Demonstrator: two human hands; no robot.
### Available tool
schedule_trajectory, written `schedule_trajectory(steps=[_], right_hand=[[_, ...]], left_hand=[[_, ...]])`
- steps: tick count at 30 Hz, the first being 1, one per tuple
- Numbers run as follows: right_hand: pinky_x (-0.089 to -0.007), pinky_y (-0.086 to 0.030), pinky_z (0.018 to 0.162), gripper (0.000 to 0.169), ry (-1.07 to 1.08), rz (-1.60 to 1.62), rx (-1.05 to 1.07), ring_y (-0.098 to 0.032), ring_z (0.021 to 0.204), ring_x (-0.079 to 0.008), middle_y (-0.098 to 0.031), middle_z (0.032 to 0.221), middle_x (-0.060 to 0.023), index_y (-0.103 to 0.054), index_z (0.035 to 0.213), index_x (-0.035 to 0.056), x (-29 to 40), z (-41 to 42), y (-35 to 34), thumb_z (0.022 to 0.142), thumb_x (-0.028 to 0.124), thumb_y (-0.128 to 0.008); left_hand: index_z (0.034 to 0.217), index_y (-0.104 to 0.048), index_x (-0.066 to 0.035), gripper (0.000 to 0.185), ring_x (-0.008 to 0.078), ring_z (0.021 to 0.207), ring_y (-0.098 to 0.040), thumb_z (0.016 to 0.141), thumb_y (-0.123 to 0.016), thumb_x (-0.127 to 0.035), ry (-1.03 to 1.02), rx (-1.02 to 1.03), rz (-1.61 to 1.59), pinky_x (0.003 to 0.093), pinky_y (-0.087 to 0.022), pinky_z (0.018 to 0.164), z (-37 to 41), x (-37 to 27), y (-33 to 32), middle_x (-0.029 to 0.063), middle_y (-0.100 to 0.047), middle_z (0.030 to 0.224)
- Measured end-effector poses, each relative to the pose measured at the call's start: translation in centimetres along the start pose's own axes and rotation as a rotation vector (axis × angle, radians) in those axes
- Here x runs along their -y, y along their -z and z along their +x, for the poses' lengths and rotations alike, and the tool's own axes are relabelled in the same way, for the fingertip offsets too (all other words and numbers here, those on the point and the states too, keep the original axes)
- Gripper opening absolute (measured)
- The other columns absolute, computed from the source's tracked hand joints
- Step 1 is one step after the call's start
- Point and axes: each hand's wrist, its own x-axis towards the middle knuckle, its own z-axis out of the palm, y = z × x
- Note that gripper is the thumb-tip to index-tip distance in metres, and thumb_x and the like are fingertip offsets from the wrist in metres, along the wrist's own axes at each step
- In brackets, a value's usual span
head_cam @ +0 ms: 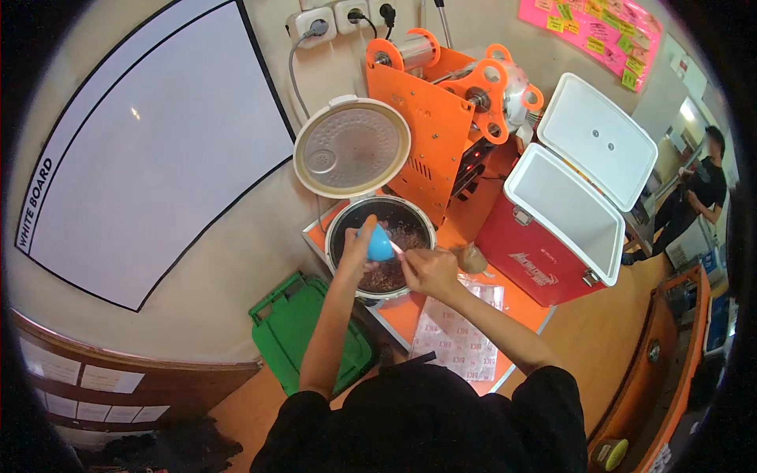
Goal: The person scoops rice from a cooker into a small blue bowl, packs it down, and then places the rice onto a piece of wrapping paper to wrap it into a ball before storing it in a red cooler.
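My left hand point(355, 255) grips a small blue bowl point(377, 243), tilted over the inner pot of a rice cooker point(433, 229). In my right hand point(434, 273) is a thin pale utensil point(396, 249); its tip meets the bowl, and I cannot tell whether it is a spoon. Brown, grainy food point(408, 236) lies in the pot below both hands. The cooker's lid point(358, 151) is swung up behind it. Under my right forearm, a stack of printed wrapping sheets point(455, 337) lies on the orange table point(405, 316).
An orange machine with rollers point(420, 124) stands behind the cooker. A tied plastic bag point(472, 259) lies near a red cooler box point(532, 251) with its white lid point(597, 139) raised. Left and below is a green bin point(307, 337). Another person point(698, 183) stands at far right.
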Motion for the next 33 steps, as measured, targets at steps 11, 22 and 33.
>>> schedule_trajectory(steps=[11, 22, 33], right_hand=[[-0.0303, -0.041, 0.055, 0.011, 0.405, -0.224, 0.189, -0.058, 0.059, -0.0171, -0.055, 0.062, -0.0007, -0.056, 0.077, 0.0080, -4.0, 3.6, 3.0, 0.070, 0.016, -0.060], [-0.0432, -0.050, 0.059, 0.025, 0.267, -0.195, 0.750, -0.064, 0.060, -0.0296, -0.062, 0.062, -0.0142, -0.069, 0.073, 0.0081, -7.0, 8.6, -10.2, 0.072, 0.031, -0.060], [-0.0434, -0.050, 0.065, 0.028, -0.202, 0.337, 0.920, -0.064, 0.071, -0.0329, -0.066, 0.070, -0.0117, -0.070, 0.072, 0.0138, -4.5, 5.8, -9.5, 0.073, 0.041, -0.060]], left_hand=[[0.112, -0.054, -0.016, 0.057, 0.0151, 0.065, -0.059, 0.086, -0.043, -0.065, 0.069, 0.195, -0.226, 0.0243, -0.044, 0.044, 0.8, 1.1, 5.6, 0.0029, -0.062, 0.086], [0.132, -0.040, -0.013, 0.065, 0.0220, 0.111, -0.056, 0.090, -0.035, -0.063, -0.162, 0.137, -0.315, 0.0393, -0.049, 0.084, -0.4, 1.0, 8.8, 0.0081, -0.054, 0.126], [0.135, -0.037, -0.012, 0.071, 0.0275, 0.119, -0.050, 0.088, -0.035, -0.066, -0.258, 0.126, -0.459, 0.0455, -0.044, 0.093, 0.3, 1.6, 10.7, 0.0104, -0.048, 0.134]])
